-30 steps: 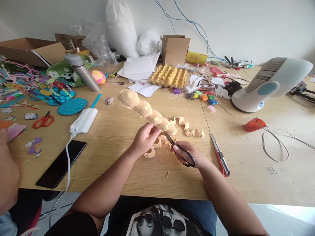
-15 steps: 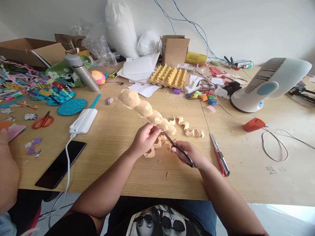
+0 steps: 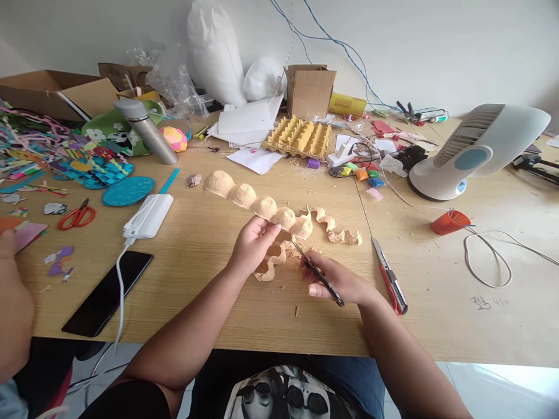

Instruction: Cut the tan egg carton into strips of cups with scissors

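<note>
A strip of egg carton (image 3: 264,207), a row of several tan domed cups, is held above the table by my left hand (image 3: 251,244), thumb on its near edge. My right hand (image 3: 334,276) grips black-handled scissors (image 3: 321,278), their blades pointing up and left just below the strip's near right end. Curly trimmed carton offcuts (image 3: 268,270) lie under the strip, and more wavy carton scraps (image 3: 345,235) lie to the right. Small crumbs are scattered around them.
A red utility knife (image 3: 390,276) lies right of my right hand. At left are a black phone (image 3: 108,294), a white power bank (image 3: 148,215) and red scissors (image 3: 76,216). A yellow egg tray (image 3: 298,138) and a white fan (image 3: 476,154) stand farther back. Another person's arm (image 3: 13,302) shows at far left.
The carton strip has tilted, its far left end lower and its cups turned flatter. The scissors have drawn slightly away from its edge, and my right hand's grip has shifted.
</note>
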`<state>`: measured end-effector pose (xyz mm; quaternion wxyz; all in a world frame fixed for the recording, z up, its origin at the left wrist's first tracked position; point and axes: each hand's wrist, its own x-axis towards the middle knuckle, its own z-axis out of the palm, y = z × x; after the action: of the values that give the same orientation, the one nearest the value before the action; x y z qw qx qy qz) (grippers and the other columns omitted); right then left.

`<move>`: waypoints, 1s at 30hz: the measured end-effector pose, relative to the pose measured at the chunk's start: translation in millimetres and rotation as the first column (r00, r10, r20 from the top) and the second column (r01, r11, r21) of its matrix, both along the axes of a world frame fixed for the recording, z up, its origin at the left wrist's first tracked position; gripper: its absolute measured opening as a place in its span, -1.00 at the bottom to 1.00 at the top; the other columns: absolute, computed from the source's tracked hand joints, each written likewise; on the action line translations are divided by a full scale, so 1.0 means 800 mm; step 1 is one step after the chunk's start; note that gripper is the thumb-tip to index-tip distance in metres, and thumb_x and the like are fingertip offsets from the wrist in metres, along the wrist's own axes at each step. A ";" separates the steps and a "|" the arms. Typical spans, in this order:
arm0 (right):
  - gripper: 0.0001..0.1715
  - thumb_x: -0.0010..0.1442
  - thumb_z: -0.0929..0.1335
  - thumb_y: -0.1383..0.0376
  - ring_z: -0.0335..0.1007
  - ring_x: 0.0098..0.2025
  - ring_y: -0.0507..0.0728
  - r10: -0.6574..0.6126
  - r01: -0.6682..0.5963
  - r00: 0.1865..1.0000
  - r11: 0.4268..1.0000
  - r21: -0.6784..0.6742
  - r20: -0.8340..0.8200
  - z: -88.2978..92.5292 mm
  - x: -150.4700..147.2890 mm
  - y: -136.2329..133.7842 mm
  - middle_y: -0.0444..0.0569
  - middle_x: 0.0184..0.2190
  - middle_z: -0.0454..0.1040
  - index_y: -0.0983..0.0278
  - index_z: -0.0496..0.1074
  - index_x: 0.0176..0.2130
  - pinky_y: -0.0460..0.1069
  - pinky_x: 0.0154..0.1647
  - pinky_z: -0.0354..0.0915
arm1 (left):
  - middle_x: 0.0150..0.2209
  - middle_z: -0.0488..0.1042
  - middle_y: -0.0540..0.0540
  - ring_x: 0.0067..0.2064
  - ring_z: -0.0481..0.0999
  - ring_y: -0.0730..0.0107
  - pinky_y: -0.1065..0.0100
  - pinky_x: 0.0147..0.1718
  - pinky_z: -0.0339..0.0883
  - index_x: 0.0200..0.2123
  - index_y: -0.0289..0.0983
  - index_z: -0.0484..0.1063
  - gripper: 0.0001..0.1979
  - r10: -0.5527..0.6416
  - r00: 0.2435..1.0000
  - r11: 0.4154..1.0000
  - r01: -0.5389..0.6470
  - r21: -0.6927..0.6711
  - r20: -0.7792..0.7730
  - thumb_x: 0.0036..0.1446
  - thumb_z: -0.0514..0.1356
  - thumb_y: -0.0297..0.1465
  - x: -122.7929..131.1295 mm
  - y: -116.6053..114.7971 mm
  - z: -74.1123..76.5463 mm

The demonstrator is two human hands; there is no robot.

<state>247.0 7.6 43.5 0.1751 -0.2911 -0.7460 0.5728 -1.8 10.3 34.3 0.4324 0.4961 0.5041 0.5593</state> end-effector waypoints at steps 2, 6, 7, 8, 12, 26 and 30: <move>-0.43 0.21 0.52 -0.14 0.35 -0.25 0.13 -0.011 0.011 1.000 1.000 -0.021 -0.020 0.004 0.002 -0.001 -0.08 -0.27 0.44 0.21 0.40 -0.08 0.01 -0.22 0.29 | -0.43 0.46 0.03 -0.41 0.40 0.45 0.41 -0.39 0.30 -0.19 -0.24 0.53 -0.71 0.016 0.999 0.999 -0.014 -0.035 0.042 0.24 0.38 -0.14 0.000 0.001 0.001; -0.52 0.24 0.52 -0.09 0.28 -0.33 0.10 -0.403 0.400 0.907 0.915 -0.052 -0.120 0.008 -0.004 -0.002 -0.16 -0.37 0.35 0.17 0.37 -0.17 0.01 -0.27 0.27 | -0.44 0.44 0.05 -0.45 0.33 0.51 0.44 -0.45 0.25 -0.13 -0.25 0.56 -0.69 -0.004 0.984 0.994 0.023 -0.108 0.177 0.18 0.42 -0.18 0.002 0.001 0.001; -0.52 0.24 0.52 -0.08 0.31 -0.30 0.11 -0.507 0.505 0.848 0.861 -0.054 -0.158 0.008 -0.006 -0.002 -0.15 -0.35 0.38 0.16 0.36 -0.14 0.02 -0.24 0.30 | -0.46 0.43 0.05 -0.46 0.31 0.52 0.45 -0.47 0.23 -0.14 -0.26 0.57 -0.69 -0.007 0.976 0.991 0.037 -0.132 0.217 0.15 0.43 -0.20 0.003 0.000 0.001; -0.51 0.24 0.52 -0.07 0.36 -0.25 0.13 -0.581 0.582 0.791 0.811 -0.060 -0.192 0.008 -0.008 -0.002 -0.13 -0.31 0.42 0.14 0.34 -0.11 0.03 -0.19 0.33 | -0.49 0.41 0.06 -0.48 0.30 0.53 0.46 -0.48 0.20 -0.17 -0.27 0.57 -0.70 -0.009 0.967 0.986 0.051 -0.158 0.253 0.12 0.45 -0.20 0.005 0.000 0.002; -0.42 0.16 0.57 -0.06 0.45 -0.07 0.20 -0.655 0.651 0.710 0.750 -0.116 -0.257 0.009 -0.009 0.000 -0.03 -0.15 0.50 0.11 0.30 -0.05 0.12 -0.01 0.40 | -0.47 0.48 -0.01 -0.51 0.25 0.56 0.45 -0.53 0.13 -0.32 -0.28 0.54 -0.70 -0.026 0.931 0.964 0.120 -0.238 0.365 0.01 0.48 -0.23 0.013 -0.004 0.008; -0.34 0.04 0.59 -0.05 0.53 -0.23 0.17 -0.666 0.410 0.680 0.692 -0.595 -0.306 -0.005 -0.019 0.004 -0.13 -0.26 0.44 0.09 0.27 -0.06 0.05 -0.24 0.41 | -0.20 0.63 -0.12 -0.28 0.54 0.38 0.39 -0.36 0.42 -0.10 -0.23 0.59 -0.66 -0.221 0.969 0.971 0.229 -0.073 0.111 0.18 0.44 -0.14 0.020 -0.023 0.008; -0.33 0.01 0.61 0.00 0.54 -0.23 0.18 -0.686 0.372 0.655 0.658 -0.654 -0.317 -0.001 -0.022 0.002 -0.13 -0.24 0.46 0.07 0.25 -0.07 0.07 -0.19 0.42 | -0.25 0.66 -0.14 -0.23 0.61 0.31 0.33 -0.24 0.51 -0.17 -0.24 0.64 -0.75 -0.239 0.970 0.971 0.238 -0.025 -0.050 0.24 0.40 -0.18 0.025 -0.030 0.009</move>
<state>229.4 9.6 42.4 0.4552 -0.3675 -0.3484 0.7324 18.6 -13.8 41.8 0.4878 0.5636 0.4571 0.4853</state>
